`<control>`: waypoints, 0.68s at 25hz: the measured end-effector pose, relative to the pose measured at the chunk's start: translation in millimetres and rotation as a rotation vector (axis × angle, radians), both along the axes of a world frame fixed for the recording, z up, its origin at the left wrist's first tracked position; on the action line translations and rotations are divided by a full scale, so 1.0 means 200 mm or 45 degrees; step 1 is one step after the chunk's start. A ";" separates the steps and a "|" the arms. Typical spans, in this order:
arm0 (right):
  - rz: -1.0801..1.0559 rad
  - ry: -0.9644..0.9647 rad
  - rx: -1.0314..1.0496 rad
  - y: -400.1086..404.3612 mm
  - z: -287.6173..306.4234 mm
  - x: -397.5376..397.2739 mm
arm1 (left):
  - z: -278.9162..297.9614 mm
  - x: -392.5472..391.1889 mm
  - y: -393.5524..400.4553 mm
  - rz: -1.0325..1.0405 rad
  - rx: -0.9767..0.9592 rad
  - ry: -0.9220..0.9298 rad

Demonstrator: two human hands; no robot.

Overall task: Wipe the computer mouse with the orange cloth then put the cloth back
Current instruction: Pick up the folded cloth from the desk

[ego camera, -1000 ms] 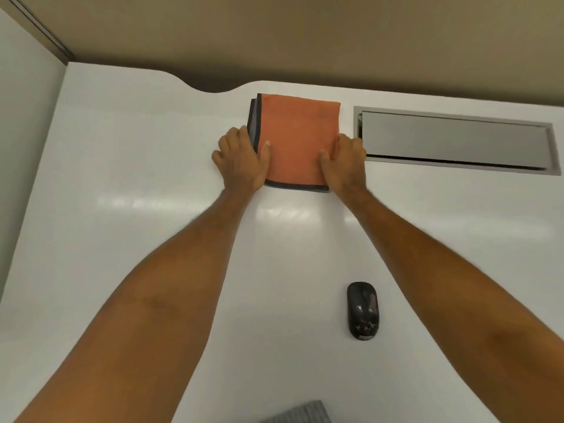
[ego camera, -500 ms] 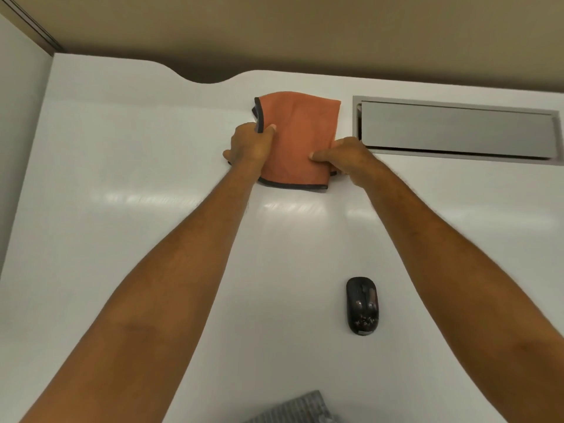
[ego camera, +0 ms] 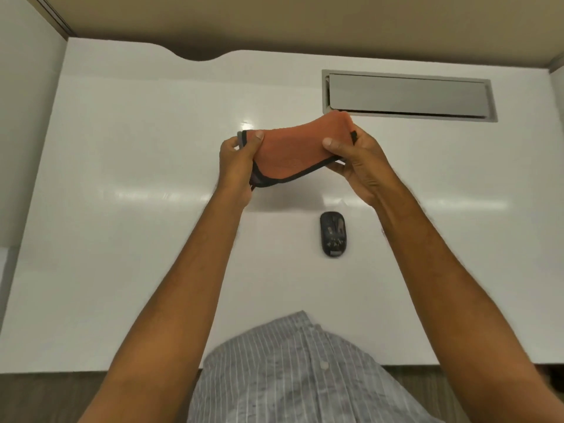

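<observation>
both hands point(ego camera: 300, 166) grip orange cloth point(ego camera: 294, 155) above desk point(ego camera: 122, 239); mouse point(ego camera: 333, 234) below, unobstructed.

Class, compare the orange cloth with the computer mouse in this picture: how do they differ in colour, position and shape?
The orange cloth is bright orange with a dark edge; the computer mouse is dark all over. The cloth is off the white desk, in the grip of the left hand and right hand; the mouse lies untouched on it. The cloth sags, folded; the mouse is a rigid oval.
</observation>
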State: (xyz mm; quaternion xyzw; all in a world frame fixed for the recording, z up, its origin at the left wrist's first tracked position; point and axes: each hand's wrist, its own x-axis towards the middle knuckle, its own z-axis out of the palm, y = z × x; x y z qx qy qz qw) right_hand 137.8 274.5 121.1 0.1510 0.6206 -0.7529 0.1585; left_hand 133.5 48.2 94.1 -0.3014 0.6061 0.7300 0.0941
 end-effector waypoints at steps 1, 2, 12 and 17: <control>0.000 0.019 -0.028 0.01 0.04 0.08 | 0.03 0.09 0.00 -0.022 0.030 0.020; -0.007 0.040 -0.045 0.02 0.07 0.17 | 0.05 0.19 0.02 -0.061 0.049 0.034; -0.072 0.117 -0.065 0.17 0.31 0.77 | 0.31 0.72 0.35 -0.971 0.022 0.351; -0.308 0.233 0.216 0.27 0.30 0.94 | 0.28 0.87 0.55 -0.881 0.070 0.315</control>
